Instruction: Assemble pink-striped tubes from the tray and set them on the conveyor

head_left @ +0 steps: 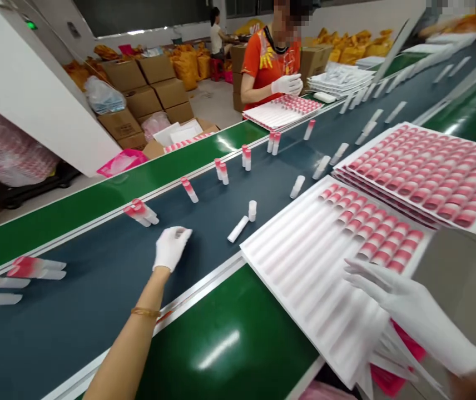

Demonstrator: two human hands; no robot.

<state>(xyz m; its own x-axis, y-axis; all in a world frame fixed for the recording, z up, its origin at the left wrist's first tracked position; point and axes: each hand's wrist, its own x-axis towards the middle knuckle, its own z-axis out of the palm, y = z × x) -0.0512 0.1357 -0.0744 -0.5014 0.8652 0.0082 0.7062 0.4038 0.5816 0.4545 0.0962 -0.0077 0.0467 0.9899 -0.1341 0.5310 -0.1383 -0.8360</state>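
My left hand (172,247), in a white glove, hovers over the dark conveyor belt (108,294) with its fingers curled toward the thumb; no object shows in it. Just beyond it stand two pink-topped white tubes (141,212). To its right are an upright white tube (252,210) and one lying down (238,229). My right hand (413,308), gloved too, is over the near right side of a white grooved tray (300,266), fingers stretched out and holding nothing visible. Rows of pink-and-white tubes (382,236) fill the tray's far right part; its other grooves are bare.
Stacked trays full of pink tubes (430,172) stand behind the near tray. More tubes line both sides of the belt. Across it, a person in an orange shirt (258,61) works at another tray (263,115). Green ledges (229,333) flank the belt; cartons (125,78) stand beyond.
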